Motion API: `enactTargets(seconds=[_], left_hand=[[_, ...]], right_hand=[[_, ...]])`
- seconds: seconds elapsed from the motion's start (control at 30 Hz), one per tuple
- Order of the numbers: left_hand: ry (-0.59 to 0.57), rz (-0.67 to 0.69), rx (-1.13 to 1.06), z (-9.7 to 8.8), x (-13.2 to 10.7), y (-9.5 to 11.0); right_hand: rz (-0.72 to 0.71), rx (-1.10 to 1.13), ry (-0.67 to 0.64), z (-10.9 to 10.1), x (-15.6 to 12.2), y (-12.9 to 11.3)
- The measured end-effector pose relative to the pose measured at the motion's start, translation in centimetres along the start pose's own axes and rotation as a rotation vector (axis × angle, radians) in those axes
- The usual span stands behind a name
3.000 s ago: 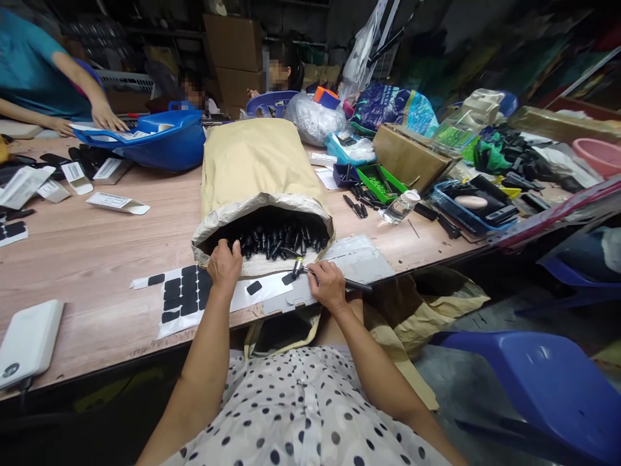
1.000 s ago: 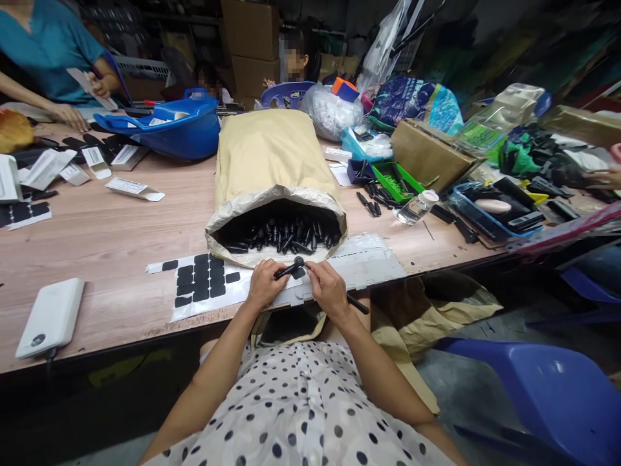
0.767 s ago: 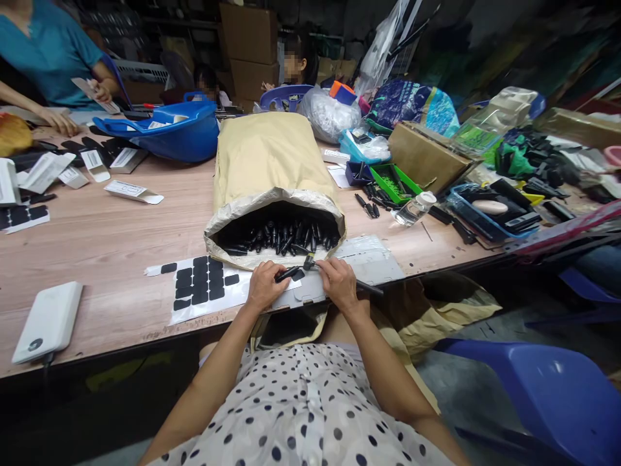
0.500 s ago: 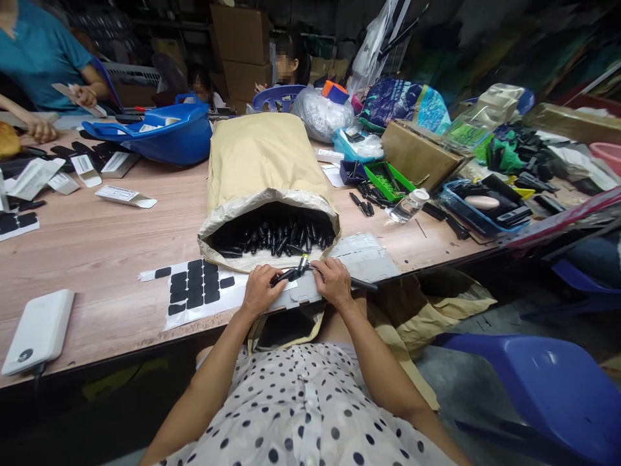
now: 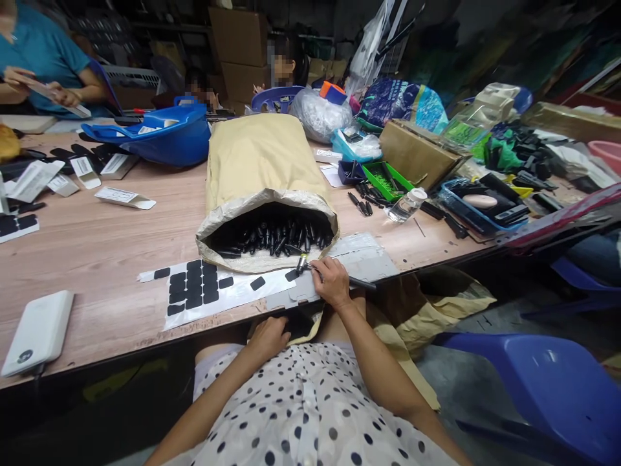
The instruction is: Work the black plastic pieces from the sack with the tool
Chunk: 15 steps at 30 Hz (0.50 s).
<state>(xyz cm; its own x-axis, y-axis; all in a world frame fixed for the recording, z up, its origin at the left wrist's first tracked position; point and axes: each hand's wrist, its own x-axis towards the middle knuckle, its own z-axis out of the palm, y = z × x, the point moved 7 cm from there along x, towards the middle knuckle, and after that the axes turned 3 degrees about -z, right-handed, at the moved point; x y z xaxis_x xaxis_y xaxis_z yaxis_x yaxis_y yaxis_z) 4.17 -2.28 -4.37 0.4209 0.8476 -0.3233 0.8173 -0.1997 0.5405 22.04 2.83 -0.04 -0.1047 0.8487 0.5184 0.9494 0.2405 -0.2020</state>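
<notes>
So your right hand (image 5: 331, 280) is wrapped around a small hammer-like tool (image 5: 301, 263), its head poking out to the left of your fingers and its black handle out the other side. Your left hand (image 5: 269, 336) is well apart from it, down below the table (image 5: 121, 239) edge at the mouth of the lower sack (image 5: 313, 331) by your lap; fingers are curled, but I can't tell if they've got anything. Right under the tool there's a grey board (image 5: 366, 255), and left of that a white sheet (image 5: 245, 294) with black stickers on it. Just beyond your right hand, the big tan sack (image 5: 257, 152) lies open toward you, with a pile of black parts (image 5: 279, 238) inside. Further out past that hand, to its right, you've got a clear bottle (image 5: 406, 205) and a green tray (image 5: 377, 186). Way off to your left are a white power bank (image 5: 39, 333), a blue tub (image 5: 160, 150) and a co-worker in teal (image 5: 46, 52).
</notes>
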Motion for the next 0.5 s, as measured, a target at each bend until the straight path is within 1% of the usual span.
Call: enactTargets(seconds=[0.1,0.17,0.2,0.23,0.27,0.3,0.33,0.37,0.4,0.43,0.47,0.5], left_hand=[[-0.054,0.017,-0.121,-1.6,0.2,1.0],[-0.067,0.028,-0.203,-3.7,0.6,1.6],[-0.036,0.011,-0.228,-5.1,1.0,1.5],[0.038,-0.023,-0.240,-6.7,1.6,1.0],[0.145,-0.072,-0.234,-8.6,2.2,0.2],[0.280,-0.129,-0.201,-10.5,2.7,-0.8],[0.440,-0.180,-0.148,-12.3,3.1,-1.8],[0.586,-0.218,-0.094,-13.9,3.4,-2.7],[0.694,-0.258,-0.048,-15.0,3.7,-3.7],[0.768,-0.298,-0.014,-15.7,4.1,-4.6],[0.806,-0.336,0.007,-16.0,4.5,-5.4],[0.820,-0.374,0.017,-16.0,4.9,-6.1]], right_hand=[[0.001,0.000,0.002,0.0,0.0,0.0],[0.005,-0.005,0.008,-0.1,0.0,0.0],[0.005,-0.006,0.009,-0.1,0.0,0.0],[0.005,-0.007,0.009,-0.1,0.0,0.0],[0.005,-0.008,0.006,0.0,0.0,0.0],[0.005,-0.008,0.001,0.0,0.0,0.0],[0.006,-0.008,-0.005,0.1,0.0,0.0],[0.007,-0.009,-0.008,0.2,0.0,0.0],[0.009,-0.010,-0.010,0.2,0.0,0.0],[0.010,-0.009,-0.009,0.3,0.0,0.0],[0.009,-0.007,-0.009,0.3,0.0,0.0],[0.009,-0.005,-0.009,0.3,0.0,0.0]])
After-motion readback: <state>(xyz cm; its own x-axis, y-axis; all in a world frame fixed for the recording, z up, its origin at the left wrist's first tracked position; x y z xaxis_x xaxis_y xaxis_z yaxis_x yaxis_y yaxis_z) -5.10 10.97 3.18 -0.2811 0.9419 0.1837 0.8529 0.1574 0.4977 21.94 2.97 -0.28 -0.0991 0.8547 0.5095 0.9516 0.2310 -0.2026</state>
